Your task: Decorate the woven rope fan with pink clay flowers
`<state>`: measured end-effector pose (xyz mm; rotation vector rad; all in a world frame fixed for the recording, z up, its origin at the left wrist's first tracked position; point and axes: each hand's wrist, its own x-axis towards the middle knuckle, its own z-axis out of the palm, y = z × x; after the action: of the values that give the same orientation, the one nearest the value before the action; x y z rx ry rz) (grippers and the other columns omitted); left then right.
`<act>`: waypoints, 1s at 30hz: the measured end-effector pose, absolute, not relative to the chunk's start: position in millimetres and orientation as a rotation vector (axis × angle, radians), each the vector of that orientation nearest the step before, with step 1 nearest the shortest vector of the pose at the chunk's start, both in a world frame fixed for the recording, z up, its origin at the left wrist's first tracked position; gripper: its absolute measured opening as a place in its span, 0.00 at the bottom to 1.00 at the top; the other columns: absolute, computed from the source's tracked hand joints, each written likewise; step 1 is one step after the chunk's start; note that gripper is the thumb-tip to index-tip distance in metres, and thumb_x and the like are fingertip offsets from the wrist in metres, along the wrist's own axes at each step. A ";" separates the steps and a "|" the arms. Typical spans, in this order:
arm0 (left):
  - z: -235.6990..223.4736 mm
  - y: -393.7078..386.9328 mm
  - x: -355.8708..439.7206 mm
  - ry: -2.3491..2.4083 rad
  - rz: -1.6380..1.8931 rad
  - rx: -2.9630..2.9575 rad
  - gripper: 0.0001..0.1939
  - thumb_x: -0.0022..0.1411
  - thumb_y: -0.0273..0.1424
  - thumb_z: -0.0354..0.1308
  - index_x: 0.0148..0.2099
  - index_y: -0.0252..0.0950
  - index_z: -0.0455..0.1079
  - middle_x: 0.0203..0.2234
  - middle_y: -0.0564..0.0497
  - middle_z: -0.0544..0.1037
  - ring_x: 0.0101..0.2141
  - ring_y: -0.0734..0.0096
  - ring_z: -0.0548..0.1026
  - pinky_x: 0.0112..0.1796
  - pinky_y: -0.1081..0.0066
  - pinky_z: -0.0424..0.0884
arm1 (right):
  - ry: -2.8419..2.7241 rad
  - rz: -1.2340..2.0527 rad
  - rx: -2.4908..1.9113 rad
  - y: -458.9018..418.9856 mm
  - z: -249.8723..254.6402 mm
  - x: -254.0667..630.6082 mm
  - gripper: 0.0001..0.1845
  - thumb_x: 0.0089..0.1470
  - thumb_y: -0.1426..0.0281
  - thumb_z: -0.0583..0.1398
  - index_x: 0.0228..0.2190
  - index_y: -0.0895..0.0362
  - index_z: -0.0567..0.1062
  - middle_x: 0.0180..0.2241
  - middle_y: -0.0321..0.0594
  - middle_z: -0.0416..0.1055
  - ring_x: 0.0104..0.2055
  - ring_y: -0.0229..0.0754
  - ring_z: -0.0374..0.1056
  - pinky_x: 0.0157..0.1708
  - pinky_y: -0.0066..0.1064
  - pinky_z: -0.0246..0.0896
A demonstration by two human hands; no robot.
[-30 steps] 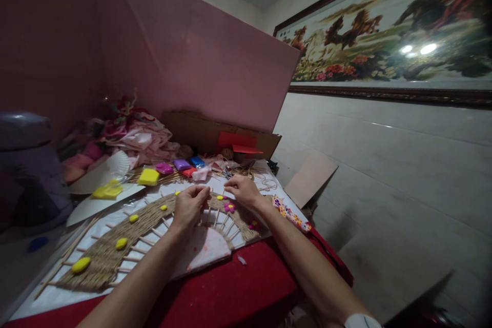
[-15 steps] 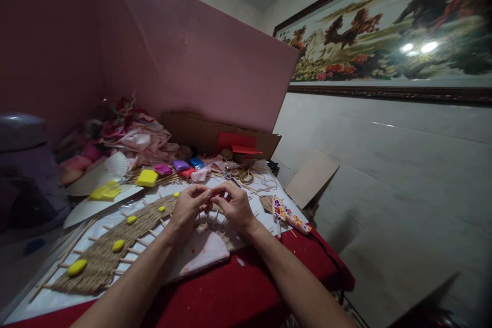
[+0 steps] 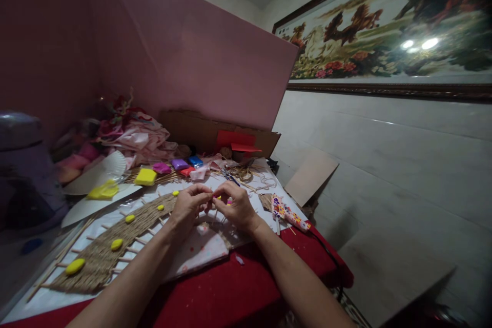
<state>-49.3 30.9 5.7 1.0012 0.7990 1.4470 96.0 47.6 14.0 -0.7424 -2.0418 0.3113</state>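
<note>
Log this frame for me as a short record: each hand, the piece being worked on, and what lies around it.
Left hand: fingertips meeting the right hand's
Right hand: fingers bent; anything pinched is too small to identify
Workpiece: woven fan shape with yellow ovals
Beyond it: yellow block, purple packet, blue packet
Right side: flower-patterned tool
Cloth: red

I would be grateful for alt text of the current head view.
A left hand and right hand are close together over a woven, arched piece with yellow dots and wooden sticks; anything they hold is too small to make out. Behind lie coloured packets; a flower-patterned tool lies to the right.
</note>
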 end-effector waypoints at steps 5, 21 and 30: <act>10.5 26.6 -47.0 0.786 1.451 0.923 0.06 0.38 0.24 0.62 0.22 0.32 0.68 0.14 0.56 0.70 0.17 0.80 0.65 0.19 0.78 0.57 | -1.949 0.522 -0.723 48.7 10.4 92.4 0.03 0.47 0.70 0.60 0.24 0.58 0.71 0.24 0.35 0.67 0.25 0.34 0.61 0.26 0.26 0.58; 13.3 26.5 -47.0 0.804 1.402 0.842 0.13 0.37 0.27 0.65 0.29 0.31 0.68 0.21 0.50 0.74 0.18 0.78 0.67 0.19 0.78 0.59 | -1.403 1.191 -0.720 58.8 15.4 106.4 0.13 0.39 0.64 0.67 0.27 0.58 0.73 0.21 0.32 0.68 0.20 0.32 0.62 0.19 0.23 0.60; 8.2 28.2 -44.3 0.924 1.299 1.195 0.19 0.42 0.44 0.64 0.23 0.32 0.66 0.09 0.59 0.60 0.11 0.84 0.53 0.15 0.79 0.45 | -1.770 0.794 -0.769 56.6 1.3 99.9 0.05 0.45 0.67 0.64 0.26 0.56 0.75 0.25 0.36 0.70 0.25 0.36 0.65 0.24 0.26 0.61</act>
<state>-44.3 28.2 8.2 1.1949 0.9244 1.2994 99.9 56.6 1.3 -0.7689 -1.7704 0.7944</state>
